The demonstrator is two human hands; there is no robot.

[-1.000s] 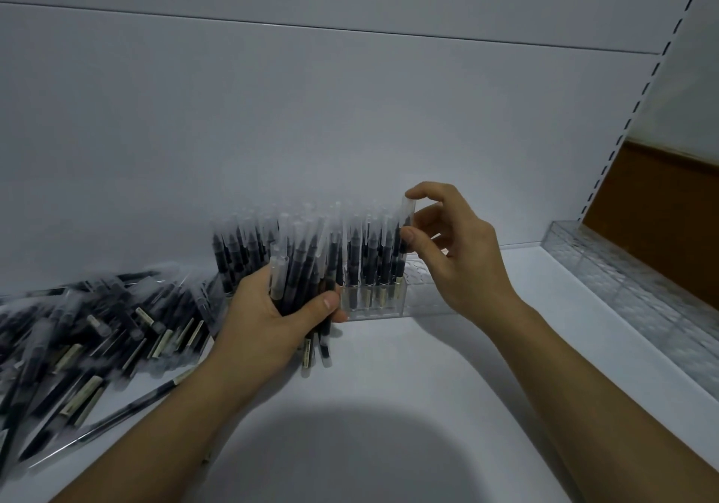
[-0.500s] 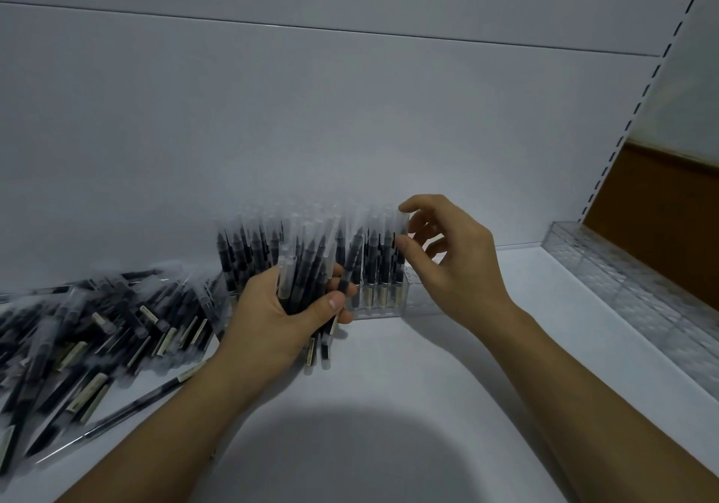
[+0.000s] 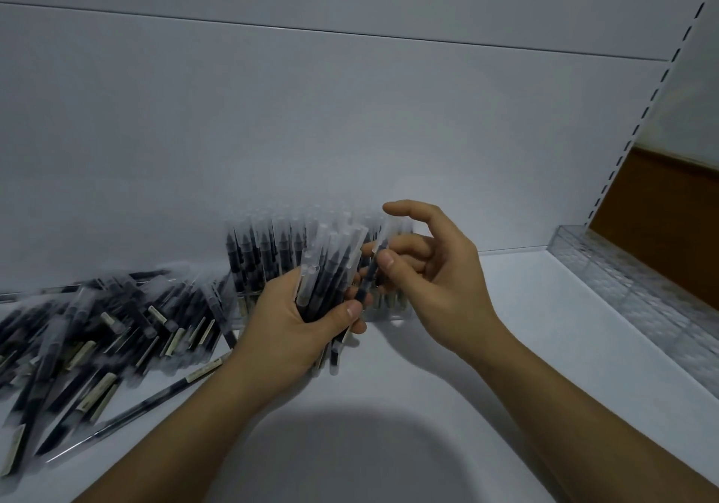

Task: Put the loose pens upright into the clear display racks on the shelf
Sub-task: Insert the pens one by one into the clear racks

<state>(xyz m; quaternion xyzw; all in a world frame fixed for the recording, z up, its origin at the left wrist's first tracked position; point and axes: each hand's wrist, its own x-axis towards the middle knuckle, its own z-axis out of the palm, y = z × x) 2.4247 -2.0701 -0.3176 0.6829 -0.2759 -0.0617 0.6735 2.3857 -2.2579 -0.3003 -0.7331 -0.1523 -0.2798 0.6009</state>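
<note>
Head view | left hand [image 3: 290, 327] curled round a bundle of pens [image 3: 330, 269], caps up | right hand [image 3: 439, 281] pinches a single pen [image 3: 378, 257] between thumb and fingers | clear rack [image 3: 391, 308] just behind both hands, apparently holding upright pens, blurred | loose pile [image 3: 97, 327] on shelf [image 3: 525, 308], left

White back panel [image 3: 350, 121] ahead of me, thin horizontal seam [image 3: 350, 34] near its top, white shelf [image 3: 525, 308] below me, slotted upright [image 3: 638, 123] on my right, brown board [image 3: 669, 211] beyond it, dim cool light, my soft shadow [image 3: 350, 448] on the shelf
</note>
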